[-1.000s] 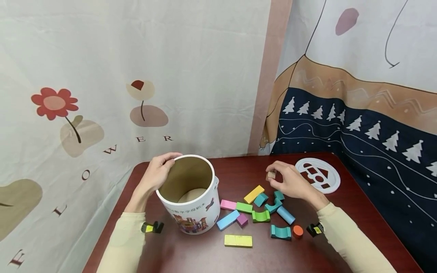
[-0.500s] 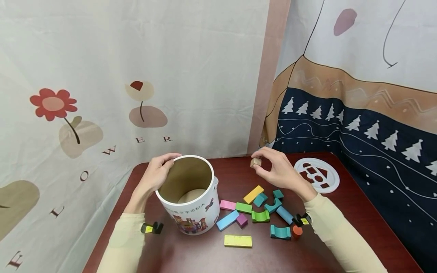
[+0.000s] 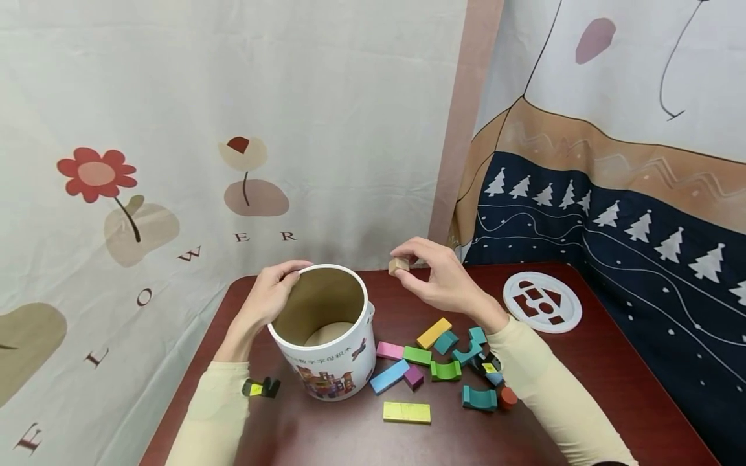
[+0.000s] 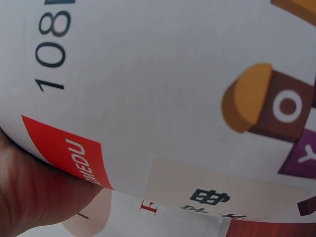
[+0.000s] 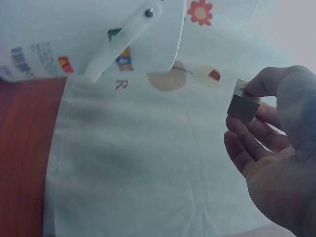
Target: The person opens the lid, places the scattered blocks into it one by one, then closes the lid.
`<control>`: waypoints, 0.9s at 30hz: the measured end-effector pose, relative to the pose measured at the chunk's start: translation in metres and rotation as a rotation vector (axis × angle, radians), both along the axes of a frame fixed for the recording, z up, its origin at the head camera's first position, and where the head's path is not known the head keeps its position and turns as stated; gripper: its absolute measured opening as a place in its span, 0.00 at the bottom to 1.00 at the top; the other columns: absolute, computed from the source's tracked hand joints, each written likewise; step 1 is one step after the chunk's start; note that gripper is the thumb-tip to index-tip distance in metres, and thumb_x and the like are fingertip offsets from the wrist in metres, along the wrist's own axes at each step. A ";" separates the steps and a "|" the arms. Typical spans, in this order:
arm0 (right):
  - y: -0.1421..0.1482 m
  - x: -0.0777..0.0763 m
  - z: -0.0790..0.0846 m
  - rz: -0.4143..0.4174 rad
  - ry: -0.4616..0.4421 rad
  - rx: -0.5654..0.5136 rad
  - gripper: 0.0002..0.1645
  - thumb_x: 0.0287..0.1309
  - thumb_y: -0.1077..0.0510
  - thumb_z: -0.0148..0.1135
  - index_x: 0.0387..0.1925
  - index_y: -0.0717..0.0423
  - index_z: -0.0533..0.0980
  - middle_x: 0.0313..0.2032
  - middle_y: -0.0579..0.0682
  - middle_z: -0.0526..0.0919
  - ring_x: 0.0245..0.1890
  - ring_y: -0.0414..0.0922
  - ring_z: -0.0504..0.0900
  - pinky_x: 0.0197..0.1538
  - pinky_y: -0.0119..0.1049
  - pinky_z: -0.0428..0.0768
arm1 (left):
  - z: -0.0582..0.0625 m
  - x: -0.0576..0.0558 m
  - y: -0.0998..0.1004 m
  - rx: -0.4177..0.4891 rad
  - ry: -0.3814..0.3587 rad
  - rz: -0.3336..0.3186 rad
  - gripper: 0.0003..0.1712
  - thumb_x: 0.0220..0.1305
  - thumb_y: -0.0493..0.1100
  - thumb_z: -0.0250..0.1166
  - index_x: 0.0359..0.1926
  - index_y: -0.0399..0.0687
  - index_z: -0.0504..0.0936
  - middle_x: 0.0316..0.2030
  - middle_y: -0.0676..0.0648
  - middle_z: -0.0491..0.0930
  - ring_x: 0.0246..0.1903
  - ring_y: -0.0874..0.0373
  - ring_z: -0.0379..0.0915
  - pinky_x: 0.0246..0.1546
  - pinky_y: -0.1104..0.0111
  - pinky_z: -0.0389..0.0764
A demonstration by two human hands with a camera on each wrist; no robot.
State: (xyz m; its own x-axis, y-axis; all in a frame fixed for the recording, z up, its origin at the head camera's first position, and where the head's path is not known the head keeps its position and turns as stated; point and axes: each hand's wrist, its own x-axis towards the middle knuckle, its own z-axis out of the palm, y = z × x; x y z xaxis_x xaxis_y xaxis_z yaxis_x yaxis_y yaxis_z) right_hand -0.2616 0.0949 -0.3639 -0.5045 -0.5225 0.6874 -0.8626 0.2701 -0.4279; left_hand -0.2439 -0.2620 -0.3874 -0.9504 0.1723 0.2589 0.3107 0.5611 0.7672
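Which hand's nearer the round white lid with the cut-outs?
Right. The right hand, pinching a wooden cube, is raised to the left of the lid; the left hand is farther left, holding the white bucket at its rim.

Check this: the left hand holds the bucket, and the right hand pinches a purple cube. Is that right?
Not quite: the cube in the right hand is pale wood-coloured, not purple, as the head view shows; the rest holds.
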 end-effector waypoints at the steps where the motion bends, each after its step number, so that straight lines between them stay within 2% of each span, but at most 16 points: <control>1: -0.004 0.001 0.002 0.009 0.004 -0.002 0.15 0.63 0.59 0.68 0.51 0.53 0.83 0.43 0.41 0.82 0.42 0.36 0.75 0.44 0.36 0.83 | 0.000 0.000 0.000 -0.001 0.001 -0.001 0.20 0.79 0.35 0.50 0.60 0.43 0.84 0.52 0.41 0.85 0.48 0.48 0.80 0.49 0.52 0.76; 6: -0.026 0.004 0.008 0.055 0.025 0.002 0.15 0.62 0.60 0.68 0.51 0.55 0.83 0.44 0.43 0.83 0.43 0.35 0.76 0.47 0.33 0.82 | -0.001 0.000 0.000 0.001 -0.011 0.002 0.20 0.80 0.36 0.50 0.61 0.43 0.84 0.52 0.41 0.85 0.48 0.48 0.80 0.50 0.52 0.76; 13: -0.055 0.008 0.015 0.131 0.040 0.014 0.15 0.62 0.61 0.69 0.50 0.58 0.83 0.43 0.46 0.84 0.44 0.37 0.77 0.47 0.40 0.83 | -0.001 -0.001 -0.001 -0.001 -0.015 0.001 0.20 0.80 0.36 0.49 0.61 0.43 0.84 0.53 0.41 0.85 0.48 0.48 0.80 0.50 0.52 0.76; 17: -0.068 0.010 0.016 0.162 0.040 0.035 0.15 0.63 0.61 0.68 0.51 0.59 0.82 0.43 0.46 0.83 0.43 0.38 0.77 0.45 0.32 0.80 | 0.000 -0.001 0.000 -0.001 -0.016 -0.001 0.20 0.80 0.36 0.49 0.61 0.43 0.84 0.53 0.41 0.84 0.49 0.48 0.80 0.50 0.52 0.75; 21: -0.079 0.011 0.013 0.172 0.039 0.067 0.15 0.63 0.62 0.67 0.51 0.60 0.82 0.43 0.46 0.83 0.39 0.41 0.78 0.39 0.26 0.75 | 0.000 -0.002 0.000 -0.005 -0.013 -0.004 0.20 0.80 0.36 0.49 0.61 0.43 0.83 0.53 0.41 0.84 0.49 0.49 0.79 0.50 0.52 0.75; 27: -0.091 0.012 0.011 0.190 0.043 0.136 0.16 0.62 0.63 0.67 0.51 0.62 0.83 0.43 0.47 0.83 0.42 0.38 0.77 0.47 0.27 0.76 | 0.000 -0.002 -0.001 -0.016 -0.012 -0.008 0.20 0.80 0.37 0.49 0.62 0.43 0.83 0.53 0.41 0.85 0.49 0.49 0.79 0.49 0.53 0.75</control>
State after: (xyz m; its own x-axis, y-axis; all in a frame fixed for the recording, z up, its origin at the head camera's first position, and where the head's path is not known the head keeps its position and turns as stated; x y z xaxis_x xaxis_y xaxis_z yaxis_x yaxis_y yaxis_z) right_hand -0.2496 0.0035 -0.3530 -0.3600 -0.6944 0.6230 -0.9201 0.1538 -0.3602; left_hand -0.2456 -0.2627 -0.3873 -0.9519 0.1843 0.2450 0.3065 0.5709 0.7617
